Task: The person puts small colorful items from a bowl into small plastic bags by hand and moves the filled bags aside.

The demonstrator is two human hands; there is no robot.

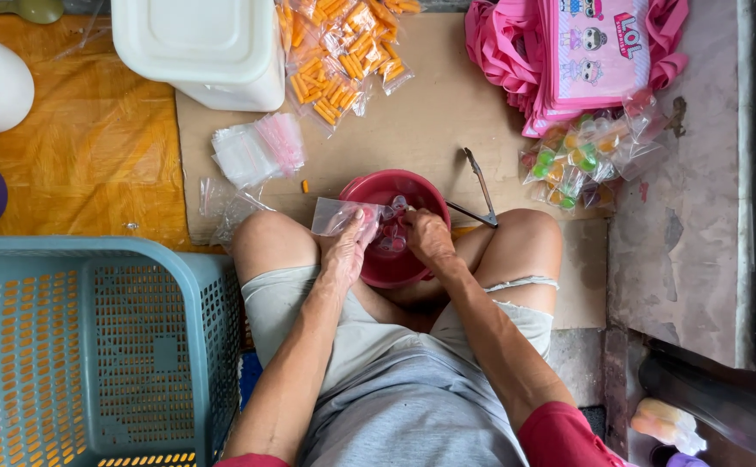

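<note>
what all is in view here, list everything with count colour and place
bowl: one, red, between the knees, small clear cups inside
small bag: one, clear, held at the bowl's left rim
tongs: one, metal, right of the bowl
empty bags: one stack, clear with pink edge, on the cardboard
snack packs: several, orange, top centre
tub: one, white, top left of centre
jelly packs: several, mixed colours, right of the bowl
cloth bags: a pile, pink, top right
basket: one, teal, lower left
cardboard: one sheet, brown, under the work
left hand: holds the small bag
right hand: in the bowl, fingers on a cup
</note>
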